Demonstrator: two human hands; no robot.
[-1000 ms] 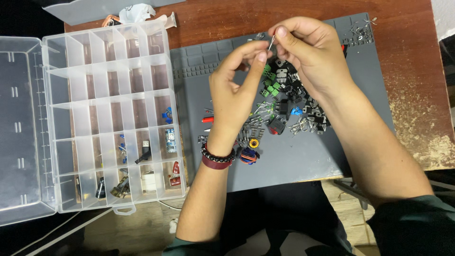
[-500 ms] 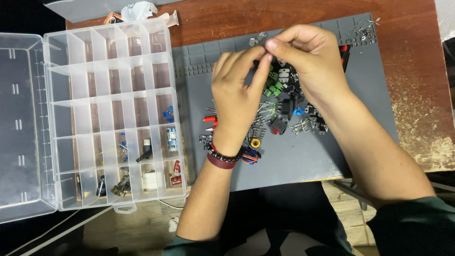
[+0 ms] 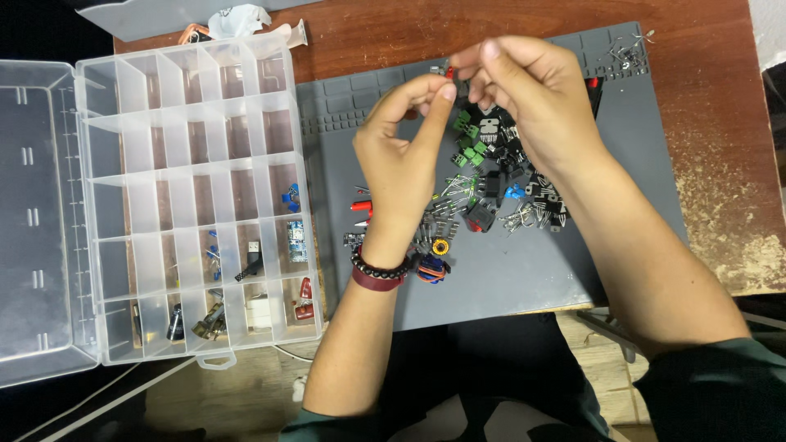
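My left hand (image 3: 401,160) and my right hand (image 3: 532,98) meet above the far side of a grey work mat (image 3: 540,270). Their fingertips pinch one tiny red electronic part (image 3: 449,73) between them. Below the hands lies a pile of small components (image 3: 491,176): green terminal blocks, black parts, a blue piece and loose metal leads. A red-tipped part (image 3: 360,206) and a round orange piece (image 3: 440,246) lie by my left wrist, which wears a dark bead bracelet and a red band.
A clear plastic compartment box (image 3: 192,196) stands open at the left, its lid (image 3: 37,221) folded out; a few near cells hold small parts. The wooden table (image 3: 737,155) is worn at the right edge. Loose metal bits (image 3: 626,51) sit at the mat's far right corner.
Both hands have stayed together over the pile, shifting slightly; the fingertips now pinch a small red part, where a thin metal lead showed a second ago.
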